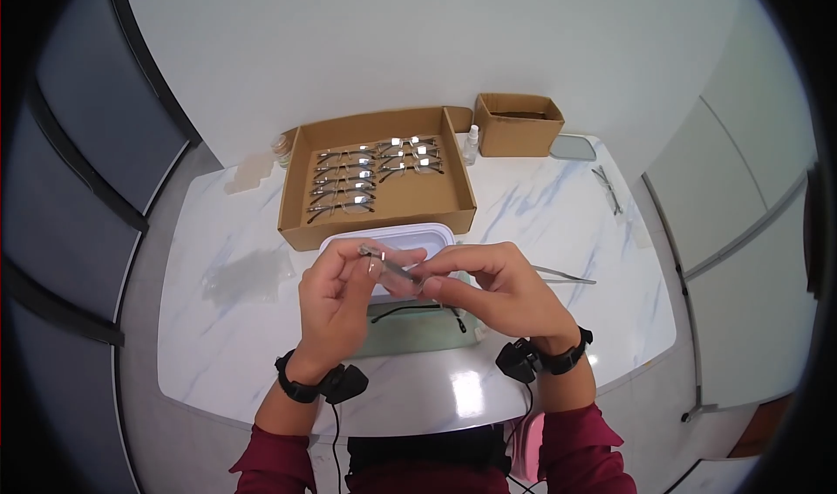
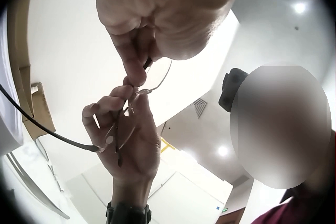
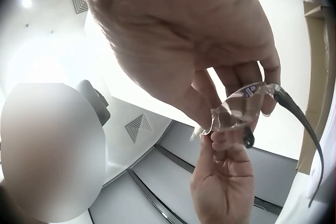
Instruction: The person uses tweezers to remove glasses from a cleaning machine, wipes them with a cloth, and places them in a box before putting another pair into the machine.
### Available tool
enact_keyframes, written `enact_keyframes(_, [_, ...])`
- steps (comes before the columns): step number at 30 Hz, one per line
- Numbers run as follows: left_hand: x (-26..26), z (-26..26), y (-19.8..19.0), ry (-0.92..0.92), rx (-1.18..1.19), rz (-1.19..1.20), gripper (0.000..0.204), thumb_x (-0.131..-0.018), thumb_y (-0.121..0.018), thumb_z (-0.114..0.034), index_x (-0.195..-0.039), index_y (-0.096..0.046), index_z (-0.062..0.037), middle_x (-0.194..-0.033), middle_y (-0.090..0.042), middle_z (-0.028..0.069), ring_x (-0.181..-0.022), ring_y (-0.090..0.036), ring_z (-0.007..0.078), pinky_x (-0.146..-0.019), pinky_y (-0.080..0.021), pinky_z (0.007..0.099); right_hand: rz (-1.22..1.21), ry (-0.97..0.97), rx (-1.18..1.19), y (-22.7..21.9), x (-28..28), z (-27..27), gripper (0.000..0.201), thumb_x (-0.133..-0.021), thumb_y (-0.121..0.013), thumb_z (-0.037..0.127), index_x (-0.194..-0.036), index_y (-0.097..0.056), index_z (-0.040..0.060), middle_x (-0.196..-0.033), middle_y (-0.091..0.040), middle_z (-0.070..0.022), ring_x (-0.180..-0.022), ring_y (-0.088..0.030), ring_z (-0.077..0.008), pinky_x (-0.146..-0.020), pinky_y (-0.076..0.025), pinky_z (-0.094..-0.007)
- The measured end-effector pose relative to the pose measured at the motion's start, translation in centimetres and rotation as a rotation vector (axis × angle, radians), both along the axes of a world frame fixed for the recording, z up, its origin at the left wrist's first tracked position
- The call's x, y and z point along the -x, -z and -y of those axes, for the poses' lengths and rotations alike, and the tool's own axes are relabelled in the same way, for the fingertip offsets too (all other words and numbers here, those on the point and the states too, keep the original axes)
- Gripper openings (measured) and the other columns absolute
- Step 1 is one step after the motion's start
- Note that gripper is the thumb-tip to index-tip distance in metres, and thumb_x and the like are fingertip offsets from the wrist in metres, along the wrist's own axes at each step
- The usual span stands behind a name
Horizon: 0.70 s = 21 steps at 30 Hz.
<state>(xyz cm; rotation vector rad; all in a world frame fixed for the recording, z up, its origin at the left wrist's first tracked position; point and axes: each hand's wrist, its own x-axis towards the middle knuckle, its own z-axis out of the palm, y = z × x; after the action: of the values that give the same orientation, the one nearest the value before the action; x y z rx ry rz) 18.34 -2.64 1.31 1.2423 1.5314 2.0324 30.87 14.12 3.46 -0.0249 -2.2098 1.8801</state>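
A pair of rimless eyeglasses (image 3: 239, 109) with clear lenses and dark temples is held between both hands, raised over the front of the table. My left hand (image 1: 336, 298) pinches one end between thumb and fingers, as the left wrist view also shows. From the other side, my right hand (image 1: 501, 289) grips the frame near the bridge with thumb and fingertips. One dark temple (image 3: 302, 113) sticks out and curves downward in the right wrist view. A small purple mark (image 3: 250, 91) shows on a lens. Fingers hide part of the frame.
Behind the hands sits a pale plastic tray (image 1: 440, 232), with a green cloth (image 1: 410, 341) in front. A shallow cardboard box (image 1: 414, 206) holds several eyeglasses. Tweezers (image 1: 567, 278), clear plastic bags (image 1: 248, 278), a spray bottle (image 1: 472, 145) and a smaller cardboard box (image 1: 520, 136) stand around.
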Motion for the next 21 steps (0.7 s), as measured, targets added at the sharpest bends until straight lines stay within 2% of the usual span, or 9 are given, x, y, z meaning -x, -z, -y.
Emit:
enact_keyframes(2, [-0.3,0.3,-0.3,0.006,0.009,-0.016,0.020,-0.105,-0.045,-0.013,-0.110,-0.054,0.0042,-0.104,-0.071,0.0239,-0.083,-0.069,0.0190,-0.073,-0.054,0.0295,-0.024,-0.083,0.106,-0.1,-0.1,-0.2,0.021,-0.094,-0.067,0.010,-0.112,-0.073,0.0001,-0.089,-0.073,-0.0064,-0.079,-0.061,-0.0071,-0.070,-0.048,-0.0225])
enact_keyframes(5, [-0.3,0.5,-0.6,-0.082,0.013,-0.055,0.021,-0.102,-0.050,-0.009,-0.113,-0.062,0.0061,-0.103,-0.072,0.0191,-0.073,-0.065,0.0126,-0.068,-0.053,0.0252,-0.036,-0.034,0.181,-0.2,-0.1,-0.6,0.022,-0.095,-0.067,0.010,-0.114,-0.072,-0.0002,-0.092,-0.073,-0.0060,-0.081,-0.061,-0.0073,-0.071,-0.048,-0.0219])
enact_keyframes(7, [0.1,1.3,-0.3,-0.375,0.052,-0.195,0.025,-0.104,-0.050,-0.014,-0.110,-0.063,0.0064,-0.096,-0.071,0.0159,-0.069,-0.062,0.0126,-0.063,-0.050,0.0252,-0.063,0.064,0.197,-0.7,0.0,-0.8,0.026,-0.095,-0.065,0.009,-0.118,-0.070,-0.0027,-0.096,-0.072,-0.0068,-0.088,-0.063,-0.0097,-0.076,-0.049,-0.0230])
enact_keyframes(9, [0.8,2.7,0.0,-0.223,0.141,-0.253,0.026,-0.104,-0.050,-0.015,-0.113,-0.063,0.0063,-0.095,-0.071,0.0141,-0.068,-0.060,0.0117,-0.060,-0.049,0.0241,-0.328,0.234,0.454,0.2,0.4,-1.0,0.029,-0.096,-0.064,0.008,-0.121,-0.067,-0.0066,-0.102,-0.071,-0.0085,-0.092,-0.064,-0.0116,-0.080,-0.050,-0.0233])
enact_keyframes(11, [0.8,1.8,0.3,-0.083,0.236,-0.313,0.027,-0.104,-0.049,-0.015,-0.115,-0.063,0.0062,-0.094,-0.071,0.0123,-0.066,-0.058,0.0108,-0.057,-0.047,0.0231,-0.375,0.247,0.466,0.5,0.5,-1.1,0.031,-0.097,-0.063,0.007,-0.123,-0.064,-0.0081,-0.105,-0.070,-0.0102,-0.096,-0.065,-0.0131,-0.083,-0.050,-0.0236])
enact_keyframes(13, [-0.1,-0.4,0.2,-0.020,0.370,0.003,0.028,-0.103,-0.051,-0.012,-0.120,-0.064,0.0051,-0.097,-0.072,0.0115,-0.064,-0.056,0.0080,-0.056,-0.046,0.0210,-0.389,0.233,0.520,0.7,0.5,-0.6,0.030,-0.097,-0.063,0.008,-0.123,-0.065,-0.0066,-0.107,-0.070,-0.0092,-0.097,-0.064,-0.0117,-0.083,-0.049,-0.0225])
enact_keyframes(17, [0.0,-2.0,1.4,-0.177,0.101,0.022,0.029,-0.104,-0.049,-0.012,-0.122,-0.063,0.0048,-0.103,-0.071,0.0125,-0.064,-0.056,0.0083,-0.055,-0.047,0.0223,-0.293,0.255,0.357,1.2,0.9,0.3,0.029,-0.098,-0.061,0.008,-0.123,-0.066,-0.0045,-0.110,-0.068,-0.0060,-0.100,-0.062,-0.0083,-0.082,-0.048,-0.0197])
enact_keyframes(19, [0.8,-1.2,1.9,-0.171,0.101,0.031,0.028,-0.104,-0.048,-0.013,-0.120,-0.063,0.0047,-0.103,-0.070,0.0121,-0.068,-0.056,0.0080,-0.057,-0.047,0.0220,-0.275,0.261,0.377,1.7,1.1,0.4,0.029,-0.100,-0.059,0.008,-0.125,-0.064,-0.0056,-0.113,-0.066,-0.0077,-0.101,-0.062,-0.0108,-0.085,-0.049,-0.0221])
enact_keyframes(21, [2.0,0.2,2.3,-0.004,0.481,0.059,0.030,-0.105,-0.048,-0.018,-0.115,-0.063,0.0058,-0.098,-0.068,0.0106,-0.072,-0.056,0.0093,-0.059,-0.048,0.0222,-0.489,0.341,0.441,2.0,1.6,0.3,0.031,-0.100,-0.058,0.008,-0.127,-0.062,-0.0064,-0.114,-0.066,-0.0100,-0.102,-0.063,-0.0142,-0.089,-0.049,-0.0255])
